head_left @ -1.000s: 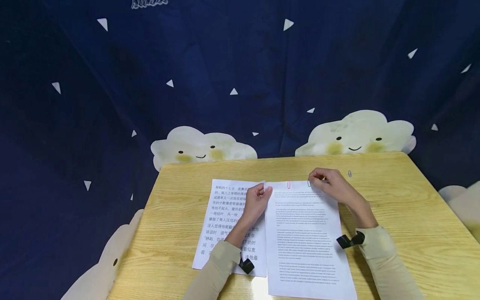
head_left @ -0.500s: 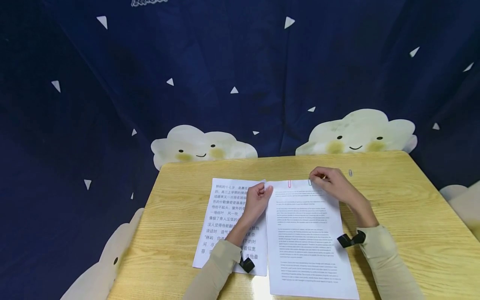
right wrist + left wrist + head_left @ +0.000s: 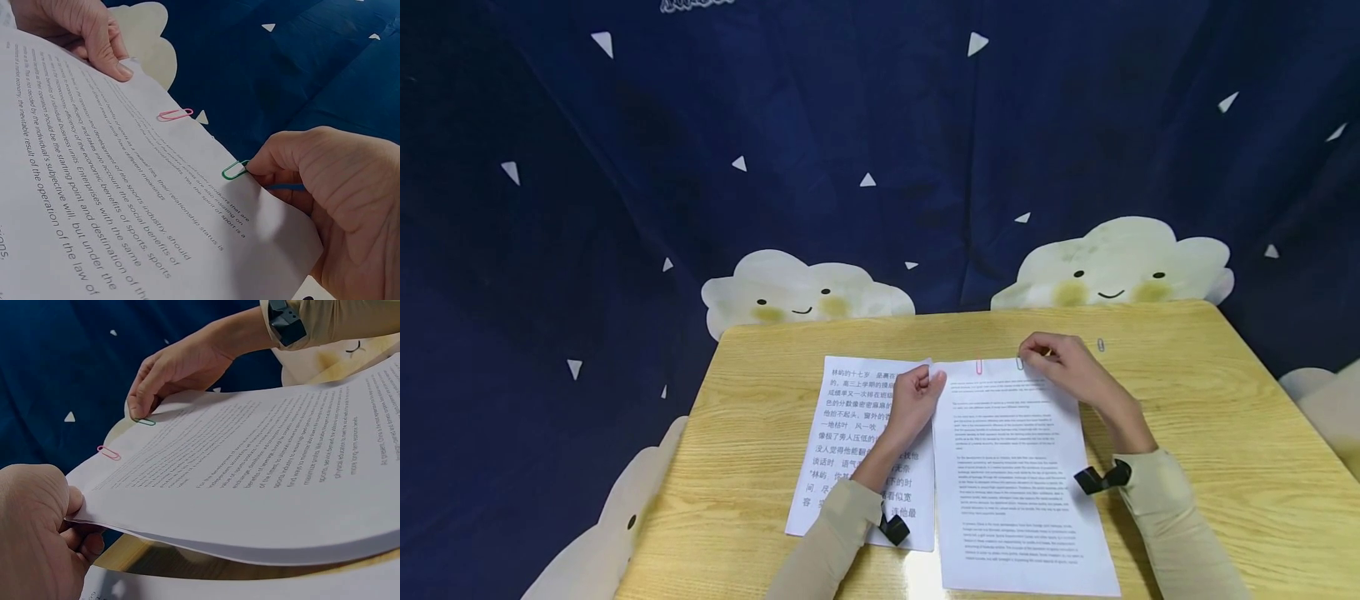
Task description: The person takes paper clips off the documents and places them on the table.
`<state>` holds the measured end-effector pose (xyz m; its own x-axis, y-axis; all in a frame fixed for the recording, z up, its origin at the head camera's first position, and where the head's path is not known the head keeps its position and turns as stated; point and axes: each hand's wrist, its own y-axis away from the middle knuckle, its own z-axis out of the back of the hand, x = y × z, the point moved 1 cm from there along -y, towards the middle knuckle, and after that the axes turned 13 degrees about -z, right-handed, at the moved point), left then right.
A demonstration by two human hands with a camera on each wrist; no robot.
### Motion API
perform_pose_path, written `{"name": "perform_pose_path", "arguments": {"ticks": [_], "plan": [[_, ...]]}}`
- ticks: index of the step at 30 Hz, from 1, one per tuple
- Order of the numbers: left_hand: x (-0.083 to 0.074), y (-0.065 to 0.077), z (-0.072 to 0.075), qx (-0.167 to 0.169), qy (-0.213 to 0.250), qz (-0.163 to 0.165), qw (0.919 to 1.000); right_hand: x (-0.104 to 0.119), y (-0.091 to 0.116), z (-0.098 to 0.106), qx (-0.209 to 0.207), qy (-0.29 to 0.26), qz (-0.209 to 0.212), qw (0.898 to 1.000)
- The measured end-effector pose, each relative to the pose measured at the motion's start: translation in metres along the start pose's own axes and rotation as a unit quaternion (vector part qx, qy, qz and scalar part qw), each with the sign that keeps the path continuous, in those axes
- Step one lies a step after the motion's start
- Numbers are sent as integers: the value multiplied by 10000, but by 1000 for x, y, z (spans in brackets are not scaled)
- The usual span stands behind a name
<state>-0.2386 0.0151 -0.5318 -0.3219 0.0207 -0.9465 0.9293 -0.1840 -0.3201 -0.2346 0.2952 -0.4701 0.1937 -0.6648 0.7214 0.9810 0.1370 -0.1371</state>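
Sheets of paper with English print (image 3: 1011,483) are raised off the table at the top edge. My left hand (image 3: 913,400) pinches their top left corner, thumb on top. At the top edge toward the right, my right hand (image 3: 1056,362) pinches a green paper clip (image 3: 235,170), which sits over the paper's edge. Left of it, a pink paper clip (image 3: 175,114) is fixed on the same edge. In the right wrist view, a blue strip (image 3: 284,186) shows by the right fingers; what it is I cannot tell.
Paper with large Chinese print (image 3: 842,425) lies on the wooden table (image 3: 730,467), partly under my left forearm. A blue paper clip (image 3: 1101,344) lies on the table beyond my right hand. A dark blue curtain (image 3: 820,125) hangs behind the table.
The lower end of the English-printed sheets has shifted slightly to the right. Both hands keep their hold in nearly the same place.
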Motion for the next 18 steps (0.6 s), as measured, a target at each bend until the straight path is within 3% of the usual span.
{"name": "perform_pose_path", "arguments": {"ticks": [5, 12, 18], "plan": [[1, 0, -1, -55, -2, 41, 10000, 0, 0, 1, 23, -70, -66, 10000], [-29, 4, -3, -131, -23, 74, 9999, 1, 0, 1, 12, -111, -241, 9996], [-32, 5, -2, -111, -12, -5, 9999, 1, 0, 2, -64, -76, -188, 9998]]}}
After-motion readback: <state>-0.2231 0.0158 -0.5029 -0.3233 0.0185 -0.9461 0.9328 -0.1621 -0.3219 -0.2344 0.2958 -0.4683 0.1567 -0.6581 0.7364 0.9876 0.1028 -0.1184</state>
